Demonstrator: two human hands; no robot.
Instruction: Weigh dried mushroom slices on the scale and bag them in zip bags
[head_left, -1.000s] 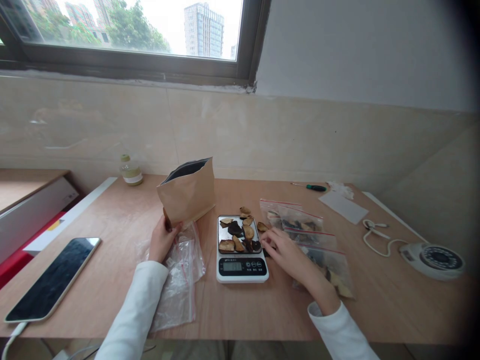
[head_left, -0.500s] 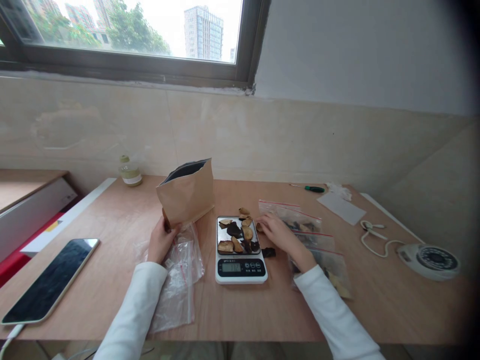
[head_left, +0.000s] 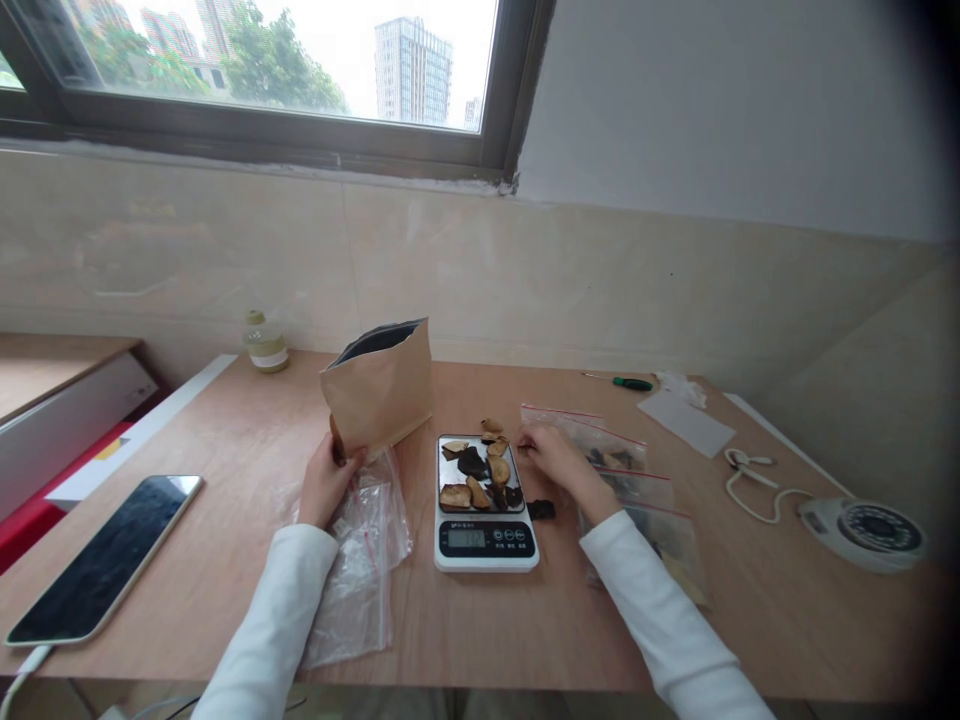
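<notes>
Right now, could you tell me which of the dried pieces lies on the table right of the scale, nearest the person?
The black piece: it lies alone beside the scale, below the right hand.

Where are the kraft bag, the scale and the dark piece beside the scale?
kraft bag point(head_left: 379, 395), head view, middle of its front face
scale point(head_left: 486, 539), head view, display panel
dark piece point(head_left: 541, 509), head view, its centre

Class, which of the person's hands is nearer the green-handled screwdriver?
The right hand, beside the scale, lies nearer the screwdriver at the table's far side. The left hand holds the paper bag, farther away.
</notes>
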